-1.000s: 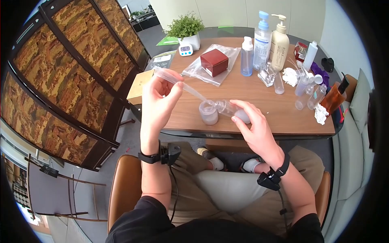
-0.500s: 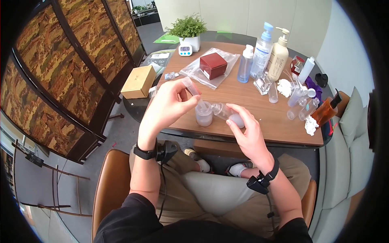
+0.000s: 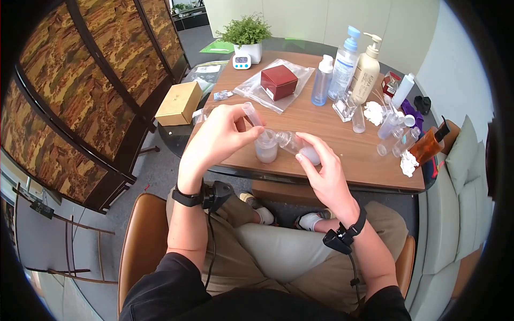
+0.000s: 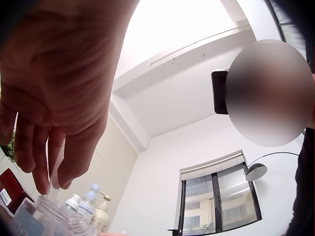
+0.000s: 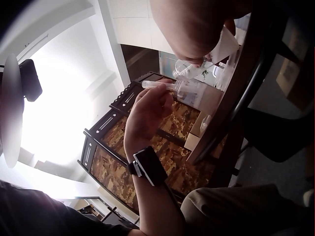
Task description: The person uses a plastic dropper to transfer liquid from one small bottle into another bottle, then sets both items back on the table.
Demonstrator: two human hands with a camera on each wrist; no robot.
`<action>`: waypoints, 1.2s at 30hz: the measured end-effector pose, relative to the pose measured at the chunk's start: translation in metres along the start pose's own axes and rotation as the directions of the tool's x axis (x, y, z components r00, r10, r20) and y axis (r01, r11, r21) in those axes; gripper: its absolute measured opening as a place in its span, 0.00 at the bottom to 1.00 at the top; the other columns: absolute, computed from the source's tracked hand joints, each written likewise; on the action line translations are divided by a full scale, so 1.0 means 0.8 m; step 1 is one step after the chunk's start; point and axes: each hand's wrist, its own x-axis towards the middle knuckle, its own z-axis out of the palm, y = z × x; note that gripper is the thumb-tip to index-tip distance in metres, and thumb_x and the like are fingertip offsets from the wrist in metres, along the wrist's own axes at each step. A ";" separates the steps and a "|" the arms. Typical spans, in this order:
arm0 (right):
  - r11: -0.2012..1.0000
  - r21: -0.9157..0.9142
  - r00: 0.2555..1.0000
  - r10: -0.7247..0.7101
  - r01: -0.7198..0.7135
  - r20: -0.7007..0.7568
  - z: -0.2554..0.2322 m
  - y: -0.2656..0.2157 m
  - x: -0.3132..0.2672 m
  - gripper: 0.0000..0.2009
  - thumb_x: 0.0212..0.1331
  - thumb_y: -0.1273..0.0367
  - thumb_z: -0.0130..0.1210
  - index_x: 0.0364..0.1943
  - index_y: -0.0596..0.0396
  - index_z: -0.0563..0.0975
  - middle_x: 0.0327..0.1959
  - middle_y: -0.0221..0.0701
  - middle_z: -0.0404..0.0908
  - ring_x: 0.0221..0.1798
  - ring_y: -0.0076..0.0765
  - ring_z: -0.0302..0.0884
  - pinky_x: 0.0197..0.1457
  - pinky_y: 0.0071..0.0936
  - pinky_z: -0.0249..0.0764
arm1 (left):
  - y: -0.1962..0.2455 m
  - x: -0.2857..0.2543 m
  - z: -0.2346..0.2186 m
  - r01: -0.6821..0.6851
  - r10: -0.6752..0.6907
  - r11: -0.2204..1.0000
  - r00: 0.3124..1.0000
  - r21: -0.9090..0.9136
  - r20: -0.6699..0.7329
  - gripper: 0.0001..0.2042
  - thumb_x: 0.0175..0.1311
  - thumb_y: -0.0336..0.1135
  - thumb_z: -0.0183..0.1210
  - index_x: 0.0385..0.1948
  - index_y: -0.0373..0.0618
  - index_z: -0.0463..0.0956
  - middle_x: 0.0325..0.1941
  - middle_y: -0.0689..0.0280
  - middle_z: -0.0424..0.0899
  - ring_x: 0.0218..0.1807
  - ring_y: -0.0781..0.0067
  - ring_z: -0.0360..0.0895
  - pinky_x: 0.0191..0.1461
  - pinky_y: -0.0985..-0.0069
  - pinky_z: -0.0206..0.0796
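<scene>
Between the thumb and fingers of my left hand (image 3: pixel 214 136) is a slim translucent plastic tube (image 3: pixel 249 112). Its lower end reaches down into the mouth of a wide clear jar (image 3: pixel 266 153), which stands near the table's front edge with cloudy contents. My right hand (image 3: pixel 327 174) grips a small clear bottle (image 3: pixel 292 142), tilted so that its open neck lies right at the jar's rim. Some whitish content shows in the bottle's lower end. From the right wrist view, the tube (image 5: pixel 152 84) sticks out above the left fingers, next to the jar (image 5: pixel 204 96).
Behind the hands, a dark red box (image 3: pixel 279 81) lies on a zip bag. Pump bottles (image 3: pixel 365 75), small clear bottles (image 3: pixel 406 142), crumpled tissue (image 3: pixel 409 163) and an amber bottle (image 3: pixel 428 145) stand at the right. A cardboard box (image 3: pixel 179 102) is at the left.
My left hand has moved down and toward the jar, and the tube has gone from a long slant to a steeper stance inside the jar's mouth. The right hand keeps the bottle tilted beside it.
</scene>
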 end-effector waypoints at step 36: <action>0.995 -0.014 0.995 -0.099 0.099 -0.007 -0.004 -0.002 0.001 0.20 0.73 0.72 0.62 0.66 0.57 0.79 0.57 0.43 0.86 0.61 0.53 0.81 0.71 0.46 0.71 | -0.008 0.003 0.004 0.021 -0.019 0.996 1.000 -0.085 0.020 0.08 0.71 0.33 0.72 0.44 0.40 0.89 0.31 0.78 0.83 0.31 0.91 0.65 0.34 0.83 0.56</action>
